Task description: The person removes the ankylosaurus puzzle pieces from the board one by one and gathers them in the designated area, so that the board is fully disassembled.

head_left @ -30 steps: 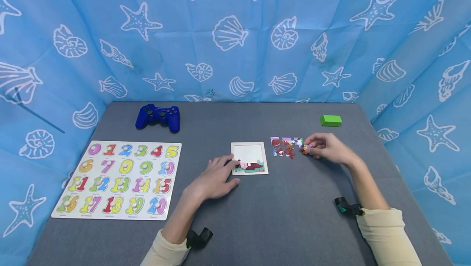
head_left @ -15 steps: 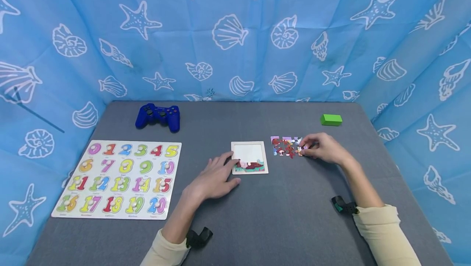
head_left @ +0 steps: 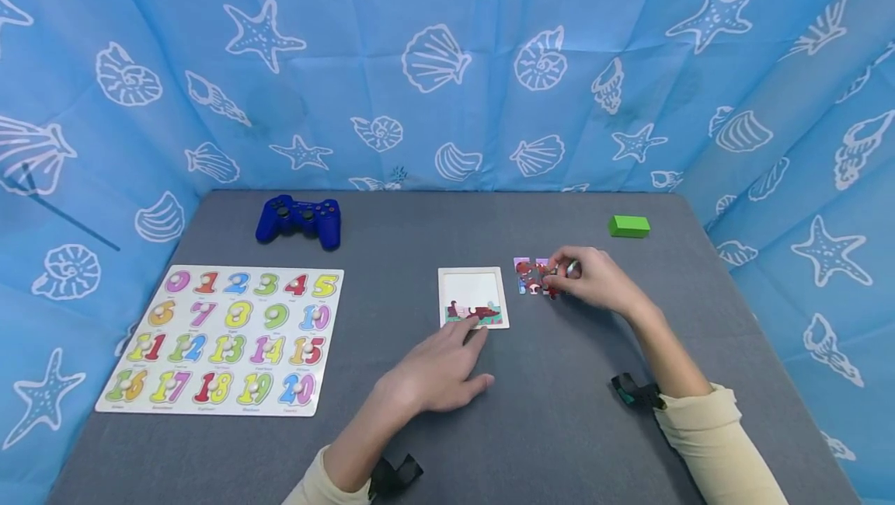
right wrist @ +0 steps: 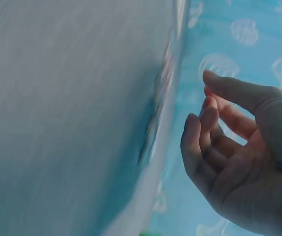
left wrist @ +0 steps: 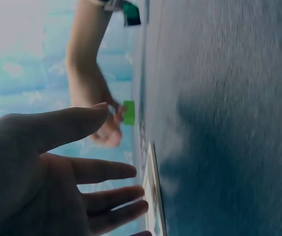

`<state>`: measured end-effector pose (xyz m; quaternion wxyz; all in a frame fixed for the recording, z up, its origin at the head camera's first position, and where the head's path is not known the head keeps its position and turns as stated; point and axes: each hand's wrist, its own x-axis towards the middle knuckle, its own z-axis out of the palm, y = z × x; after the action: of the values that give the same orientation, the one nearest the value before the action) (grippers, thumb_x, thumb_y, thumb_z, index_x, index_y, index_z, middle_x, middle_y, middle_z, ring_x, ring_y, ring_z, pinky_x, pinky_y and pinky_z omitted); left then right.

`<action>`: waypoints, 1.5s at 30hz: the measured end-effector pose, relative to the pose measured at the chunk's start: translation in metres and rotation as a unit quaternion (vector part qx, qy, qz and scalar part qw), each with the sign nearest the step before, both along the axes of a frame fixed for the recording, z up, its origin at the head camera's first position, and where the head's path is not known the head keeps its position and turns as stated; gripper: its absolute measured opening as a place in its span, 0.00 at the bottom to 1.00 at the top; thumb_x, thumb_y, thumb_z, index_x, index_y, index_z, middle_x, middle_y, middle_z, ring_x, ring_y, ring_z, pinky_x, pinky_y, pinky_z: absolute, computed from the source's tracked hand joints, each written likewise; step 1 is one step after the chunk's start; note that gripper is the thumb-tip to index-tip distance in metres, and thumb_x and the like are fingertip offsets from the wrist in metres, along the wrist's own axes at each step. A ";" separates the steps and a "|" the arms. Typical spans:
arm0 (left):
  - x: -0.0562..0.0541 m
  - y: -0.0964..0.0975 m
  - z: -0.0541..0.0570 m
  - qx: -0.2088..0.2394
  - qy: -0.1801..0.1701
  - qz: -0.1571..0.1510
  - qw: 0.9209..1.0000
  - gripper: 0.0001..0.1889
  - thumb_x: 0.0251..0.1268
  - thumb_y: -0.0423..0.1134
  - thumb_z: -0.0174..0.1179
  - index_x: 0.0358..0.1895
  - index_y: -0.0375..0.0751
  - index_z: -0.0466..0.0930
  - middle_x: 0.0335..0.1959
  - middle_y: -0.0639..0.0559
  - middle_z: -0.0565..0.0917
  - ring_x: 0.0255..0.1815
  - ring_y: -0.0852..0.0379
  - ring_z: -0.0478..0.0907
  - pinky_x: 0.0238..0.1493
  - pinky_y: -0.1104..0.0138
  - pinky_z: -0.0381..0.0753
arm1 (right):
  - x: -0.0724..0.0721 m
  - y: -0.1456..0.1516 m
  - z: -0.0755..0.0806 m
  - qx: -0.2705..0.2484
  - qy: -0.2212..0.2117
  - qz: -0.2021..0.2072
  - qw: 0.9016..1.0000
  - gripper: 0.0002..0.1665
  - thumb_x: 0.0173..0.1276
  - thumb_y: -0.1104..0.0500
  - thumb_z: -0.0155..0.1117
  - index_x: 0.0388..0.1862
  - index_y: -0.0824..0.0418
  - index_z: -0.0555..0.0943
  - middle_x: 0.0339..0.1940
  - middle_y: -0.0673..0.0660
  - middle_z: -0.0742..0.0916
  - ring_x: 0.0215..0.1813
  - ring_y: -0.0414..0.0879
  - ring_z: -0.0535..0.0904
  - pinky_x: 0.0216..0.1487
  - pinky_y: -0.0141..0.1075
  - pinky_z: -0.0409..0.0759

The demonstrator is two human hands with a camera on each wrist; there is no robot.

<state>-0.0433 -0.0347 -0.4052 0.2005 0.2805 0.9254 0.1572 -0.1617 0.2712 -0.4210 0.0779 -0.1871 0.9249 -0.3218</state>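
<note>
A small square jigsaw tray point(head_left: 471, 286) with a pale frame lies at the middle of the table, its lower part filled with brown, pink and green pieces. My left hand point(head_left: 440, 369) is spread loosely, its fingertips overlapping the tray's near edge in the head view. To the tray's right, several loose jigsaw pieces point(head_left: 523, 266) lie in a cluster, partly hidden by my right hand point(head_left: 594, 280). That hand is over the cluster with loosely bent fingers. In the right wrist view, the thumb and fingers point(right wrist: 192, 137) show no piece between them, and the pieces point(right wrist: 155, 113) lie on the table.
A white number board point(head_left: 222, 316) with knobbed numerals 0 to 20 lies at the left. A blue game controller point(head_left: 299, 219) sits at the back left, and a green block point(head_left: 629, 226) at the back right. A blue shell-patterned curtain point(head_left: 447, 116) borders the table.
My right hand has let go of a colourful piece at the cluster's right side and moved left over the others. My left hand has slid from the tray's left edge toward its near edge.
</note>
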 end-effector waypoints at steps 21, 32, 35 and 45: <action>0.010 0.016 -0.009 -0.063 -0.025 0.001 0.998 0.41 0.82 0.60 0.59 0.86 0.40 0.62 0.93 0.41 0.49 0.95 0.47 0.45 0.91 0.48 0.57 | -0.008 -0.118 -0.010 -0.050 -0.112 0.179 0.976 0.07 0.76 0.60 0.72 0.47 0.62 0.91 0.34 0.53 0.91 0.34 0.39 0.83 0.41 0.29 0.84; 0.010 0.016 -0.010 -0.071 -0.022 -0.006 0.997 0.39 0.82 0.60 0.58 0.85 0.41 0.64 0.92 0.41 0.50 0.94 0.47 0.46 0.91 0.50 0.59 | -0.007 -0.134 -0.013 -0.028 -0.119 0.164 0.979 0.05 0.68 0.62 0.79 0.39 0.62 0.90 0.28 0.51 0.88 0.28 0.36 0.77 0.33 0.27 0.78; 0.011 0.016 -0.010 -0.069 -0.020 -0.007 0.997 0.39 0.82 0.60 0.59 0.85 0.41 0.65 0.92 0.41 0.51 0.94 0.47 0.46 0.91 0.50 0.59 | -0.006 -0.136 -0.012 -0.017 -0.125 0.159 0.979 0.07 0.67 0.60 0.80 0.38 0.61 0.89 0.28 0.50 0.86 0.27 0.37 0.76 0.32 0.28 0.76; 0.012 0.016 -0.010 -0.067 -0.009 -0.004 0.998 0.39 0.81 0.59 0.61 0.85 0.41 0.65 0.92 0.40 0.52 0.94 0.47 0.47 0.90 0.50 0.61 | -0.004 -0.138 -0.010 0.002 -0.123 0.158 0.980 0.10 0.65 0.60 0.81 0.39 0.60 0.86 0.30 0.50 0.84 0.26 0.37 0.74 0.28 0.30 0.74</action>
<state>-0.0309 -0.0185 -0.4150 0.2280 0.2687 0.9308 0.0965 -0.1662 0.1337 -0.4308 0.2409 -0.2898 0.8677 -0.3242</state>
